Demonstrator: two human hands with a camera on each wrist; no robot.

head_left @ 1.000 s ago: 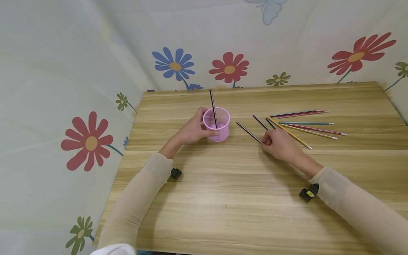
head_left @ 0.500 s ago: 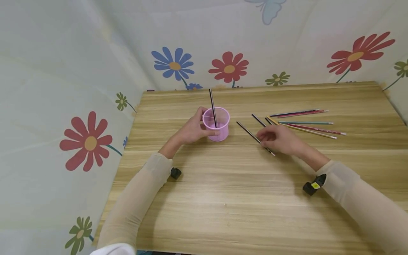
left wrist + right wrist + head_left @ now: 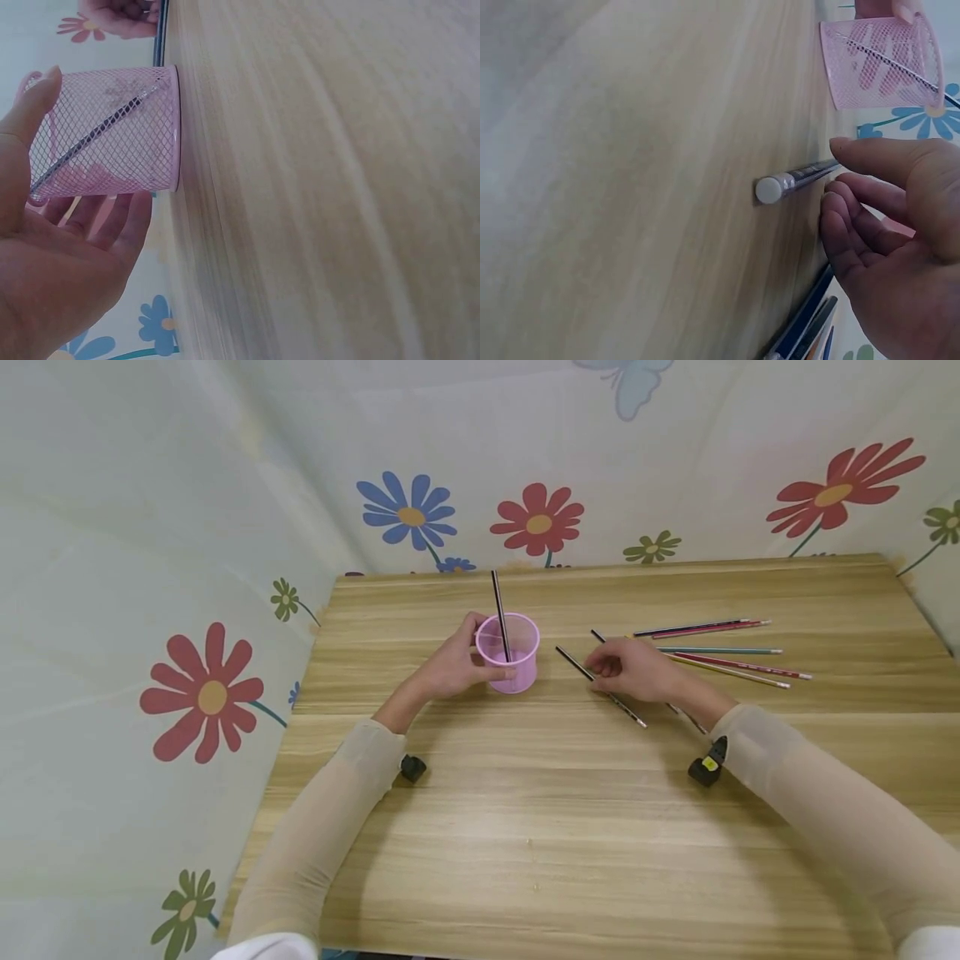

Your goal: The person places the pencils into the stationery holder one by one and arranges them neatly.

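Black-and-white striped pencil [image 3: 573, 663], slim and white-ended, lies slantwise on the wood-grained table [image 3: 465, 860], its white end toward four o'clock and the other toward ten, taking the far wall as twelve. The person's right hand [image 3: 637, 668] is at it, thumb and fingers bent in about the shaft; from where I stand I can't tell whether that pinch is closed.

At about nine o'clock of that hand a round pink mesh cup [image 3: 523, 668] stands upright, with a second striped pencil [image 3: 499, 610] leaning inside, its top toward eleven. The left hand [image 3: 453, 668] grips the cup from its eight-to-nine o'clock side, spread only as wide as the cup, thumb and fingers on opposite sides.

A dark pencil [image 3: 597, 636] pokes out past the right hand at eleven o'clock, partly hidden. Farther along, between two and three o'clock, lie a dark blue-black pencil [image 3: 690, 627], a teal pencil [image 3: 720, 651] and a red pencil [image 3: 742, 665], among others. Beige sleeves [image 3: 322, 827] cover both arms. At twelve hangs a pale covering printed with flowers [image 3: 705, 485].
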